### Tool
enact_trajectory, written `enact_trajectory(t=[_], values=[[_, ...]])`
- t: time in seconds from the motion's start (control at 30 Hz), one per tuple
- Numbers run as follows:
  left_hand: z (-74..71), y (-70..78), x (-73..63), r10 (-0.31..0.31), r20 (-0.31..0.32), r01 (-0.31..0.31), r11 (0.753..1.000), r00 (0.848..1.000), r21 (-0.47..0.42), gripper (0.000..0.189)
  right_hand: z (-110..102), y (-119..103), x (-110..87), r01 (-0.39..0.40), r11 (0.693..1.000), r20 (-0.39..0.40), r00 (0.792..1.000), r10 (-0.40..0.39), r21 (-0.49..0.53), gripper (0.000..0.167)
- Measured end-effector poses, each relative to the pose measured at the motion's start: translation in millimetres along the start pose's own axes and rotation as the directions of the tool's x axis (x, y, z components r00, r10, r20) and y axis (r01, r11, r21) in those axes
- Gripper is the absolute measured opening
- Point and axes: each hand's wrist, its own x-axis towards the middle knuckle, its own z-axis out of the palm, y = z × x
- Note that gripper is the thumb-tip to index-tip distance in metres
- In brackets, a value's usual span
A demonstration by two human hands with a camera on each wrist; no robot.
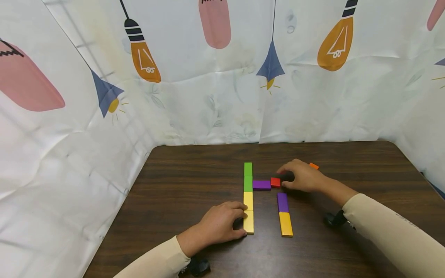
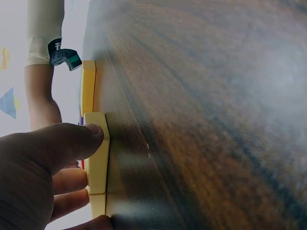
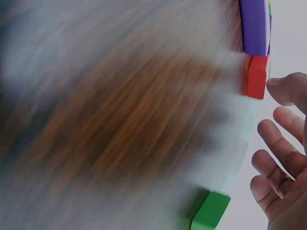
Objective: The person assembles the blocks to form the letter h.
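Observation:
My left hand touches the left side of two pale yellow blocks, thumb near the front end. In the left wrist view its thumb lies against a pale yellow block. Two green blocks continue that column away from me. A purple block extends right from the column to a small red block. Beside the red block is my right hand, fingers loosely bent and holding nothing. In the right wrist view its thumb is close to the red block; contact is unclear.
A second purple block and an orange-yellow block form a short column on the right. Behind the right hand, an orange block partly shows. The right wrist view also has a green block. A patterned cloth hangs behind the dark wooden table.

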Motion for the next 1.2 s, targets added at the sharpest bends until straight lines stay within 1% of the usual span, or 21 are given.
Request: enact_trajectory(t=[0.47,0.63,0.97,1.2], values=[[-0.2,-0.1,0.4,-0.013,0.024,0.013,1.0,1.0,-0.014,0.038,-19.0,20.8,-22.0,-0.061,0.998,-0.035,0.998,0.06,-0.03,0.039],[-0.4,0.0,0.5,-0.009,0.02,0.01,1.0,1.0,-0.014,0.037,-23.4,29.4,-30.1,-0.067,0.997,-0.056,0.996,0.065,-0.038,0.039],[-0.3,0.5,0.0,-0.007,0.01,0.007,1.0,1.0,-0.004,0.037,-32.1,45.2,-44.5,-0.105,0.994,-0.089,0.991,0.103,-0.018,0.038],[-0.1,0.8,0.0,-0.008,0.004,0.008,1.0,1.0,0.0,0.036,-36.4,55.4,-49.0,-0.124,0.992,-0.114,0.986,0.12,-0.028,0.036]])
